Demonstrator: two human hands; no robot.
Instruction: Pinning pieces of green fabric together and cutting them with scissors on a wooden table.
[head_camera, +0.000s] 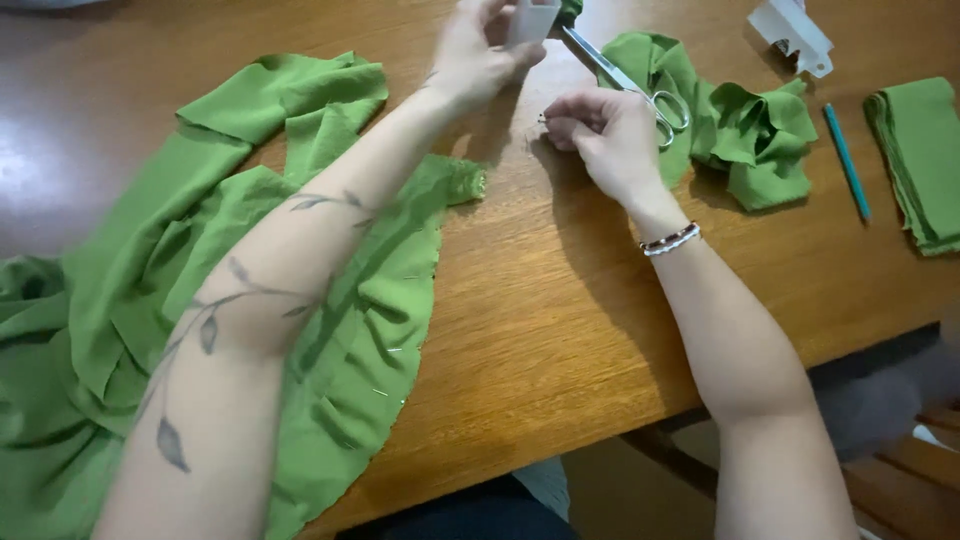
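Left hand (480, 50): raised at 12 o'clock, fingers closed around a small white box (532, 20).
Right hand (605, 135): just right of centre, fingertips pinched on a thin pin (543, 119) pointing toward 9 o'clock; beaded bracelet (670, 239) on the wrist.
Scissors (625, 85): flat on the surface (560, 320), touching the right hand's far side, blades toward 11 o'clock.
Green fabric (330, 330): spread from 7 to 10 o'clock beneath the left forearm.
Crumpled green piece (760, 140): at 2 o'clock.
Teal pencil (846, 160): at 3 o'clock, beside folded green strips (920, 160).
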